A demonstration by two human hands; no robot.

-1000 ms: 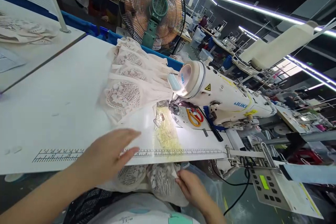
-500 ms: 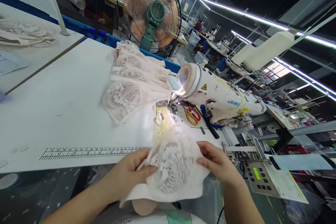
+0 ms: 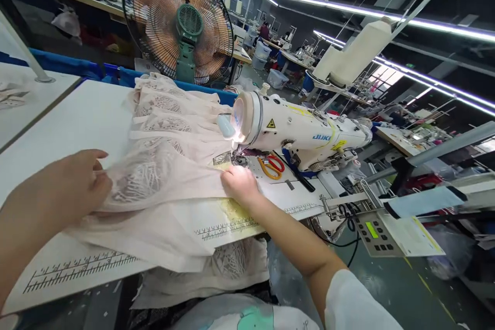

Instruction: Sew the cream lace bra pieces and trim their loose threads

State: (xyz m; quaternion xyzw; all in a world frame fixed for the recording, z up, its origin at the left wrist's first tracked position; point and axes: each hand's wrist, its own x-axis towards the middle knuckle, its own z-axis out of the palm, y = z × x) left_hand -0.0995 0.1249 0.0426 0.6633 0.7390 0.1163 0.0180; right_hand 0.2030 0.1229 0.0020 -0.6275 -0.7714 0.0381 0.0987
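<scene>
Head view: sewing station, desk [image 3: 69, 129] front edge.
Left hand [image 3: 65, 185]: grip pinching lace fabric [image 3: 162, 185] flat.
Right hand [image 3: 240, 184]: fingers pressing fabric beside sewing machine [image 3: 297, 131] needle.

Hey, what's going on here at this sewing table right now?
A person sits at a white Juki sewing machine with a pale pink lace garment piece spread on the table. The right hand presses the fabric's edge close to the needle area, under the machine's lamp. The left hand grips the fabric's other end. More lace pieces lie stacked behind it, orange-handled scissors rest on the machine bed, and a fan stands beyond the table.
</scene>
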